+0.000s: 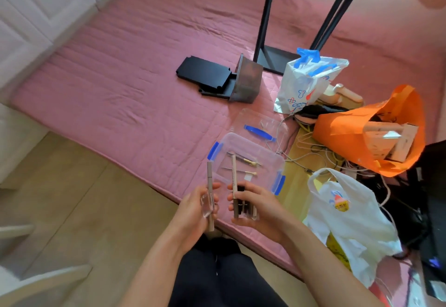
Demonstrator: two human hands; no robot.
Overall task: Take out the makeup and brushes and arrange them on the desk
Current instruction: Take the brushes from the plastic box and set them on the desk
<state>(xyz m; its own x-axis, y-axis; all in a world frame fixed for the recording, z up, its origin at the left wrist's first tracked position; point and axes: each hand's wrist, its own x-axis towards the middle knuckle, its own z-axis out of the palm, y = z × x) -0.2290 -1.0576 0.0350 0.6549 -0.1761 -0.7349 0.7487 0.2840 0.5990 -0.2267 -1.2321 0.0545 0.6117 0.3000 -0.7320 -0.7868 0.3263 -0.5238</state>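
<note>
Over our dark trousers (217,275), our left hand (201,210) grips a makeup pencil (209,181); our right hand (261,210) clasps a second pencil (233,174) and dark tubes (241,200), likely bunched for carrying. Two brushes (246,161) lie in the clear box (265,152) on the pink mattress (120,89).

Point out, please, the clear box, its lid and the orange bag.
clear box (255,149): head view, on its far wall.
lid (259,132): head view, on its blue handle.
orange bag (345,147): head view, on its near side.
</note>
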